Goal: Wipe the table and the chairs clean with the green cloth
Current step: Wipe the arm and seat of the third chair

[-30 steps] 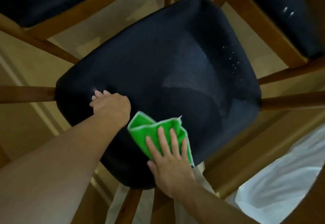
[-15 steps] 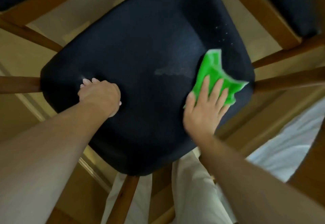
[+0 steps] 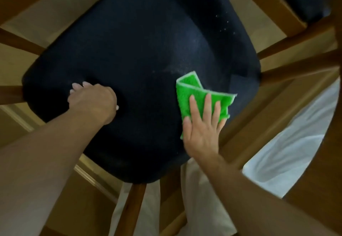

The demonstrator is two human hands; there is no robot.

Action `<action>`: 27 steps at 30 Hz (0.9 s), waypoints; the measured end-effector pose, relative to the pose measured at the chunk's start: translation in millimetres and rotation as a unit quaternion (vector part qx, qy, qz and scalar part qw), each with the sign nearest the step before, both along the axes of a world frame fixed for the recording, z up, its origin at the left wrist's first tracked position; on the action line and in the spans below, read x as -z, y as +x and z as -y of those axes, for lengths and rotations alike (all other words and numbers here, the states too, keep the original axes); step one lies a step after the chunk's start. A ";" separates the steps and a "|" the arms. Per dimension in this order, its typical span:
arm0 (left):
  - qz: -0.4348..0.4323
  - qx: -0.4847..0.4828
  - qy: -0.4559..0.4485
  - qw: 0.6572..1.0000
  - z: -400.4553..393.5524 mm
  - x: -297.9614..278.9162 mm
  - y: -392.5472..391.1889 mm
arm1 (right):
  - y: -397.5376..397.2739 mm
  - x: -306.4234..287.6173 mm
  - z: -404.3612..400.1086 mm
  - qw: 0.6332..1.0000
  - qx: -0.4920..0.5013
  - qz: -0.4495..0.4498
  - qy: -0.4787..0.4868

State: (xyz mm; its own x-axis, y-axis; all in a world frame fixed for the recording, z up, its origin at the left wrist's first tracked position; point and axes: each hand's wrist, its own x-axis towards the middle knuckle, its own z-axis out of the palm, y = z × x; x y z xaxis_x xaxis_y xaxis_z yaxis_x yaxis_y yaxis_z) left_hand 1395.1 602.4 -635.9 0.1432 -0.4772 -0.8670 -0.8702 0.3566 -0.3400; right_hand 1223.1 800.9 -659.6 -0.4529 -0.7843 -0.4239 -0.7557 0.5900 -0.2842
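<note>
Green cloth (image 3: pixel 201 98) drawn back from seat's 3 o'clock edge toward centre, pressed under flat right hand (image 3: pixel 202 130); specks (image 3: pixel 224 26) at 1 o'clock unwiped. Left hand (image 3: pixel 92 102) braced on chair seat (image 3: pixel 138 50), fingers curled, nothing held.

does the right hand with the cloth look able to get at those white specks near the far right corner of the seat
Probably yes: the right hand presses the green cloth flat on the seat, and only bare cushion lies between it and the white specks.
</note>
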 end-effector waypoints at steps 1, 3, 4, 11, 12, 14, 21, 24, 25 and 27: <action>0.001 0.005 0.001 1.000 -0.4 0.3 0.5 | -20.5 2.4 12.6 1.000 -0.010 -0.024 -0.012; -0.005 0.029 0.001 1.000 0.1 0.8 2.5 | -62.4 6.4 49.6 0.997 -0.006 -0.071 -0.029; -0.010 0.039 0.001 0.999 0.7 1.5 3.4 | -80.9 7.7 70.7 0.996 0.009 -0.087 -0.036; -0.008 0.026 0.005 1.000 2.8 4.9 3.6 | -33.4 3.2 85.5 0.986 0.092 -0.138 -0.031; -0.005 0.016 0.006 1.000 3.5 5.4 2.6 | -7.3 -0.4 66.7 0.991 0.052 -0.122 -0.026; 0.000 -0.005 0.011 1.000 5.7 6.2 0.9 | 36.9 -4.5 27.4 0.993 -0.059 -0.097 -0.016; -0.001 -0.025 0.050 0.998 13.7 -1.9 0.3 | -18.8 0.4 40.3 0.981 -0.172 -0.072 -0.043; -0.045 0.007 0.063 0.997 15.5 -14.3 3.9 | -77.6 3.6 88.2 0.995 0.015 -0.087 -0.040; -0.048 0.011 0.060 0.997 13.0 -18.7 4.0 | -95.4 3.5 103.9 0.992 0.074 -0.095 -0.040; -0.038 -0.001 0.041 0.998 6.6 -23.8 0.4 | -123.7 3.1 136.9 0.978 0.183 -0.090 -0.041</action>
State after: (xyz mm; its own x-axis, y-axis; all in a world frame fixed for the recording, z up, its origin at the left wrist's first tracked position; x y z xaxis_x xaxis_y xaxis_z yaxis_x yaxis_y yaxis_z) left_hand 1395.5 595.8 -612.1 0.0761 -0.4038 -0.9117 -0.8930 0.3791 -0.2424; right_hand 1099.4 664.0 -662.6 -0.7714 -0.5837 -0.2534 -0.5402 0.8112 -0.2240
